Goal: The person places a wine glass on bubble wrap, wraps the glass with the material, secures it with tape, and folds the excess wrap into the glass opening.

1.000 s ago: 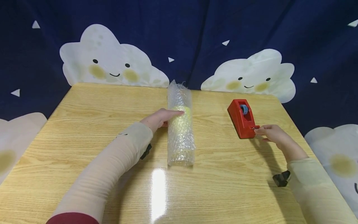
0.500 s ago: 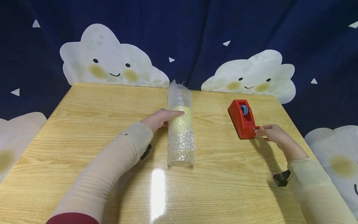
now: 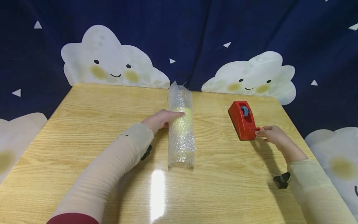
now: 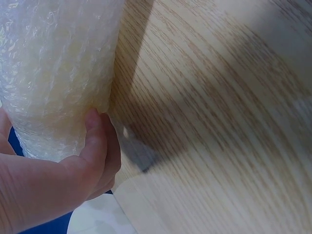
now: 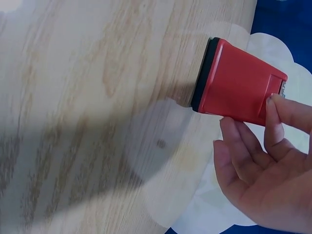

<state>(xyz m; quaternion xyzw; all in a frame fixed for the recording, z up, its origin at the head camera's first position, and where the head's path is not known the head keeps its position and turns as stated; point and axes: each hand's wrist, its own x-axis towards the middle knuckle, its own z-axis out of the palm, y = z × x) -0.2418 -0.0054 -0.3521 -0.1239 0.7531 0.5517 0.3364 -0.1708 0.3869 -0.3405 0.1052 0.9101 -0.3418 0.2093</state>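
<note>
A long cylinder-shaped thing in bubble wrap, with yellow showing through its middle, lies on the table pointing away from me. My left hand grips it from the left side, one finger stretched over its top. In the left wrist view, curled fingers press against the side of the bubble wrap. To the right stands a red tape dispenser with a blue-cored roll in it. At its toothed front end, the thumb and forefinger of my right hand pinch the tape's end; the clear tape itself is hard to make out.
Both things rest on a light wood-grain table. Behind it hangs a dark blue curtain with smiling white clouds. A bright light reflection lies on the near part of the tabletop.
</note>
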